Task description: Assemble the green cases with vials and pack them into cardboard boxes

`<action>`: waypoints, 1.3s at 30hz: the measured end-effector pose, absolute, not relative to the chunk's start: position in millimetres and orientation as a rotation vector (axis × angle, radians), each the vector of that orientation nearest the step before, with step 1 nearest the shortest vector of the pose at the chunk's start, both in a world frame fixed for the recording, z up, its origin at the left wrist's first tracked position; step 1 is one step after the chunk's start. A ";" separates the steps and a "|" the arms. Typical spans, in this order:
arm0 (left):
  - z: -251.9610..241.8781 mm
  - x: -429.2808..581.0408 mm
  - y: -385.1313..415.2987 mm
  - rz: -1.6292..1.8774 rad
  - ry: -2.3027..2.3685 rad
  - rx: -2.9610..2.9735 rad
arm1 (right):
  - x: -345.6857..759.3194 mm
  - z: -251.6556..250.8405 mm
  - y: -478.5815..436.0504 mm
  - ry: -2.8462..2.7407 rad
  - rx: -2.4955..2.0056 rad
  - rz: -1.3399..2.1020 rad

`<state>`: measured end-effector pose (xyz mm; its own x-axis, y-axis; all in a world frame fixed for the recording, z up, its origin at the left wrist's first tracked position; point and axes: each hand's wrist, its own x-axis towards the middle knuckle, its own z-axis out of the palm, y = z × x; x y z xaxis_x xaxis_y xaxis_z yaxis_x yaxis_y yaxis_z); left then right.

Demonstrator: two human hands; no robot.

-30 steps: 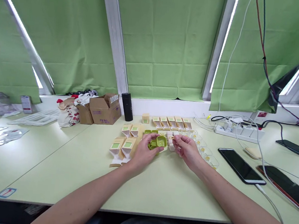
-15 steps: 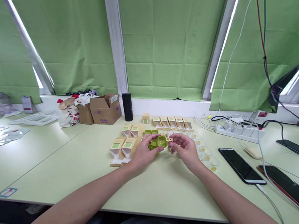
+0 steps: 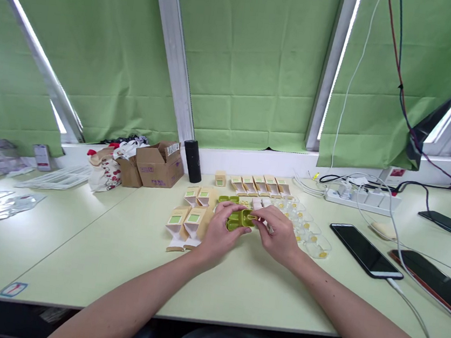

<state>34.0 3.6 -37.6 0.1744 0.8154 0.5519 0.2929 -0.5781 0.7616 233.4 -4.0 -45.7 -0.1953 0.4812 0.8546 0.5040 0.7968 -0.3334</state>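
Fingers of the left hand [image 3: 218, 232] curl round the left side of a green plastic tray [image 3: 239, 219]. They are closed on it from above and behind and hold it just off the pale table [image 3: 125, 266], near the middle. That wrap seems to brace the tray so it cannot twist. The right hand [image 3: 279, 235] comes in from the other side. Its thumb and forefinger are pinched on a small tan piece [image 3: 253, 216] that touches the tray's right edge, though how the piece sits there is too small to tell.

Just left of the hands, open kraft cartons with green labels [image 3: 182, 221] lie in pairs, mouths toward the person. Just right, clear blister cups with yellow bits [image 3: 311, 242] trail off in a line. Each kind keeps its own side, within easy reach.

Right of those, a dark smartphone [image 3: 365, 250] lies flat on its cable. Farther back a row of the same cartons [image 3: 260, 184] stands side by side. A black flask [image 3: 192, 161] and an open cardboard box [image 3: 160, 163] sit to the far left of it, and a white power strip [image 3: 362, 199] to the far right, all below the green blinds [image 3: 254, 58].
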 end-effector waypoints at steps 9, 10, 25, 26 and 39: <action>-41.1 32.5 1.9 1.446 0.975 2.122 | 234.5 -46.0 -5.8 -1.959 -0.890 -0.283; -41.9 32.3 2.4 1.448 0.972 2.133 | 234.4 -45.9 -6.0 -1.970 -0.908 -0.314; -46.7 30.9 6.4 1.489 0.901 2.233 | 232.1 -44.1 -1.6 -1.916 -0.726 -0.540; -46.4 30.9 6.5 1.491 0.898 2.237 | 232.1 -43.5 -1.7 -1.920 -0.717 -0.540; -45.7 28.8 7.1 1.479 0.875 2.305 | 231.9 -44.5 1.5 -1.943 -0.632 -0.451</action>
